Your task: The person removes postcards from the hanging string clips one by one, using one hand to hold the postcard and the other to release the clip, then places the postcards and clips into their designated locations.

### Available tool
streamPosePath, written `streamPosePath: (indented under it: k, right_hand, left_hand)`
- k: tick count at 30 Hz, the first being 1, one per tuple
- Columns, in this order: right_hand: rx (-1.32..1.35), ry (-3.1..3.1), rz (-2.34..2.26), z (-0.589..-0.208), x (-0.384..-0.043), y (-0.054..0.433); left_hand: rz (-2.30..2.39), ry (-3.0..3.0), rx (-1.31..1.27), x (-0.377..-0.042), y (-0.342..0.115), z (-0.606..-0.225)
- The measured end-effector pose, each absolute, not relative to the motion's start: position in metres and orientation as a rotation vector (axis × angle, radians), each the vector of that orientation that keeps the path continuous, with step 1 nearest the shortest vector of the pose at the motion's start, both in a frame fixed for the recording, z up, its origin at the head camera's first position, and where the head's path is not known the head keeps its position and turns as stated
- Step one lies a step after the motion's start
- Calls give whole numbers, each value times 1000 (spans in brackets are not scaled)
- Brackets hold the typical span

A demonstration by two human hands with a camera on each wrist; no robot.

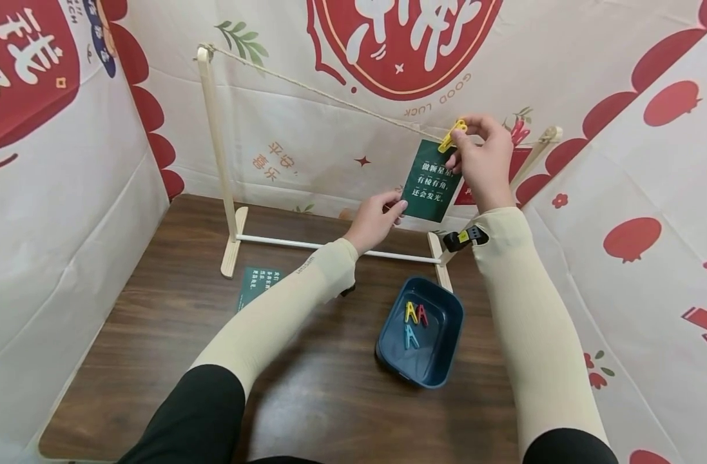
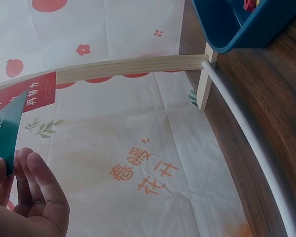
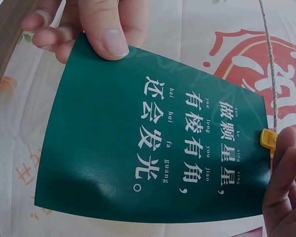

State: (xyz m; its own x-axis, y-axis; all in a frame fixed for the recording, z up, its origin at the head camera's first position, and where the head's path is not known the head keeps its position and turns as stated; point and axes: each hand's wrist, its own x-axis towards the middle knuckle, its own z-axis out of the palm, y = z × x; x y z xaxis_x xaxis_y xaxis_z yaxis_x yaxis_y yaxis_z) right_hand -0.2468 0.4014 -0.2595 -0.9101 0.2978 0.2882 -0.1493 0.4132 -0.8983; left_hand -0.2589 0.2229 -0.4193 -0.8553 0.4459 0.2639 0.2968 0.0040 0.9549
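A green card [image 1: 425, 187] with white printed characters hangs at the rope [image 1: 330, 96], near its right end. My right hand [image 1: 483, 158] pinches a yellow clothespin [image 1: 453, 134] at the card's top edge; in the right wrist view the clothespin [image 3: 269, 139] sits over that edge by the rope. With thumb and fingers, my left hand [image 1: 376, 219] pinches the card's lower left corner. The left wrist view shows the thumb on the card's [image 2: 7, 133] face. Just behind, a red card [image 1: 519, 161] hangs farther right on the rope, partly hidden by my right hand.
The rope runs between two wooden posts [image 1: 216, 142], joined low down by a white rod [image 1: 330, 246]. A blue bin [image 1: 382, 351] holds yellow, red and blue clothespins [image 1: 411, 336]. Another green card [image 1: 254, 283] lies on the wooden table [image 1: 133, 348], partly under my left arm.
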Motion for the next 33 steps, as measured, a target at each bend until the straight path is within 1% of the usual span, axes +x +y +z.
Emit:
streamPosePath:
  k: [11, 18, 25, 33]
  right_hand:
    - [-104, -2255, 1415, -264, -242, 400]
    - [-53, -2177, 1431, -258, -238, 396]
    - [14, -2062, 1490, -252, -228, 390]
    - [28, -1981, 1519, -248, -228, 392]
  left_hand:
    - [1967, 2175, 822, -256, 219, -423]
    - [1982, 2193, 865, -253, 212, -421]
    - [1960, 2161, 849, -251, 204, -431]
    - [1973, 2159, 826, -251, 198, -439]
